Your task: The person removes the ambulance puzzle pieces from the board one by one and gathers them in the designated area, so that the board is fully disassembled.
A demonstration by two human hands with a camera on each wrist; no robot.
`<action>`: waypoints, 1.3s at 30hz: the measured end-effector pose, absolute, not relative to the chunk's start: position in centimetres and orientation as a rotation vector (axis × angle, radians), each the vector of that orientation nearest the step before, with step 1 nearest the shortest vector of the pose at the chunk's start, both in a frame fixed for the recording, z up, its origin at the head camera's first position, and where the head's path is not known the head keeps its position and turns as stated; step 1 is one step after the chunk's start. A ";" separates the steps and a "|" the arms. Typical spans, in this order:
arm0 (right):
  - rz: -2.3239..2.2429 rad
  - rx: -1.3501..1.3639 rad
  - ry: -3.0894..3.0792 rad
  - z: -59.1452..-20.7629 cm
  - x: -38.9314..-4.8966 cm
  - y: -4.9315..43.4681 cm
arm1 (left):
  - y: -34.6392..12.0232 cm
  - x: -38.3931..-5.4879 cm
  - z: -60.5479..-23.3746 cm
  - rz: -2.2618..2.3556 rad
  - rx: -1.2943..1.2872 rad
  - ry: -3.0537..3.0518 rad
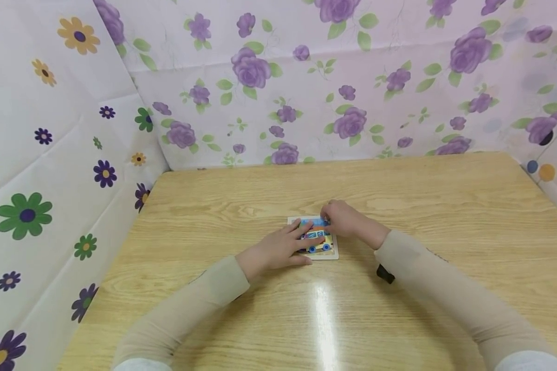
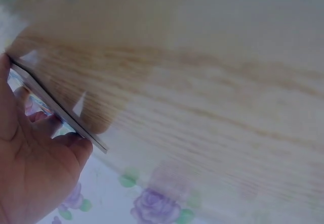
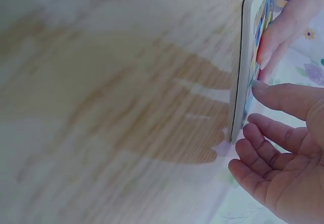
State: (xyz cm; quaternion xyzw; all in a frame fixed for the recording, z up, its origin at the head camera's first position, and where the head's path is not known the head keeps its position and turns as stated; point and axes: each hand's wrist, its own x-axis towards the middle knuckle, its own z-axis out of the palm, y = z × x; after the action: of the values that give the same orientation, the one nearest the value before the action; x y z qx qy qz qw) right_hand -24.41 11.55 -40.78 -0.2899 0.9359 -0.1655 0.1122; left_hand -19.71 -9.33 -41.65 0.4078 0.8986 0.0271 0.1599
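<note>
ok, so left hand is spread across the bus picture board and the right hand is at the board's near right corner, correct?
Not quite, the corner is wrong: the right hand is at the far right corner of the bus picture board, as the head view shows. The left hand is spread across the board, as you say.

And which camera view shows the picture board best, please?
The head view: the picture board shows from above, its bus visible though partly covered. Both wrist views show mainly its edge, the face steeply slanted.
</note>
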 end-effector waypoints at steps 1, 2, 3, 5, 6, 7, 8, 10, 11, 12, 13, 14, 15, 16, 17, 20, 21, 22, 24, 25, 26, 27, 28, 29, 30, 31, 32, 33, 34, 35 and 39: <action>-0.482 -0.847 2.745 -40.7 -24.5 11.5 | -9.3 -19.7 -41.6 0.071 1.160 2.571; -0.481 -0.841 2.743 -40.7 -24.5 11.5 | -9.3 -19.7 -41.7 0.061 1.151 2.573; -0.480 -0.842 2.741 -40.6 -24.5 11.5 | -9.2 -19.7 -41.7 0.050 1.141 2.575; -0.485 -0.841 2.736 -40.4 -24.6 11.5 | -9.1 -19.7 -41.7 0.030 1.124 2.577; -0.484 -0.844 2.733 -40.4 -24.6 11.4 | -9.1 -19.7 -41.8 0.024 1.118 2.577; -0.485 -0.841 2.731 -40.3 -24.6 11.4 | -9.1 -19.7 -41.8 0.017 1.109 2.573; -0.488 -0.842 2.729 -40.2 -24.6 11.3 | -9.1 -19.6 -41.8 0.007 1.101 2.569; -0.502 -0.852 2.727 -40.1 -24.6 11.2 | -9.2 -19.6 -41.9 -0.007 1.084 2.567; -0.510 -0.859 2.726 -40.1 -24.7 11.2 | -9.2 -19.5 -41.9 -0.013 1.073 2.566; -0.517 -0.866 2.723 -40.1 -24.7 11.1 | -9.3 -19.5 -41.9 -0.020 1.064 2.567; -0.524 -0.869 2.721 -40.0 -24.8 11.0 | -9.3 -19.5 -41.9 -0.030 1.052 2.567; -0.529 -0.876 2.719 -40.0 -24.8 10.9 | -9.4 -19.5 -41.8 -0.041 1.044 2.570; -0.530 -0.883 2.717 -39.9 -24.9 10.8 | -9.4 -19.5 -41.8 -0.041 1.035 2.571; -0.528 -0.879 2.713 -39.9 -25.0 10.8 | -9.4 -19.5 -41.7 -0.034 1.030 2.571; -0.528 -0.872 2.708 -40.0 -25.1 10.9 | -9.4 -19.5 -41.6 -0.025 1.030 2.570; -0.523 -0.838 2.682 -40.0 -25.3 11.2 | -9.2 -19.5 -41.6 0.001 1.037 2.558; -0.525 -0.828 2.671 -40.1 -25.4 11.4 | -9.1 -19.5 -41.6 0.012 1.042 2.554; -0.526 -0.817 2.658 -40.1 -25.4 11.5 | -9.0 -19.5 -41.7 0.015 1.046 2.549; -0.532 -0.809 2.638 -40.1 -25.5 11.7 | -8.8 -19.6 -41.8 0.003 1.049 2.543; -0.535 -0.811 2.631 -40.1 -25.6 11.7 | -8.8 -19.6 -41.8 -0.003 1.047 2.542; -0.535 -0.814 2.629 -40.0 -25.6 11.8 | -8.8 -19.6 -41.8 -0.007 1.049 2.543; -0.534 -0.819 2.627 -40.0 -25.6 11.8 | -8.7 -19.7 -41.7 -0.010 1.052 2.546; -0.533 -0.820 2.627 -40.0 -25.7 11.8 | -8.7 -19.7 -41.8 -0.019 1.049 2.545; -0.530 -0.826 2.629 -40.0 -25.7 11.8 | -8.7 -19.7 -41.7 -0.022 1.050 2.546; -0.529 -0.826 2.631 -40.0 -25.7 11.8 | -8.7 -19.7 -41.7 -0.023 1.050 2.546; -0.526 -0.829 2.633 -40.0 -25.8 11.8 | -8.7 -19.7 -41.7 -0.020 1.053 2.549; -0.523 -0.828 2.634 -40.0 -25.8 11.8 | -8.7 -19.7 -41.7 -0.018 1.057 2.551; -0.525 -0.826 2.632 -40.1 -25.8 11.8 | -8.7 -19.7 -41.7 -0.022 1.055 2.548; -0.526 -0.823 2.631 -40.1 -25.9 11.8 | -8.7 -19.7 -41.7 -0.025 1.052 2.545; -0.527 -0.824 2.629 -40.2 -25.9 11.8 | -8.7 -19.7 -41.7 -0.019 1.054 2.546; -0.544 -0.790 2.614 -40.3 -25.9 11.7 | -8.7 -19.7 -41.8 -0.013 1.039 2.537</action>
State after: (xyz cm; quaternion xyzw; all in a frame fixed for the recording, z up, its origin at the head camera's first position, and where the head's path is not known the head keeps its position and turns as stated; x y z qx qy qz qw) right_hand -25.88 11.68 -40.29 -0.2793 0.9238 -0.1924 0.1776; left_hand -19.68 -8.73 -41.81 0.3715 0.9069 -0.0046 0.1989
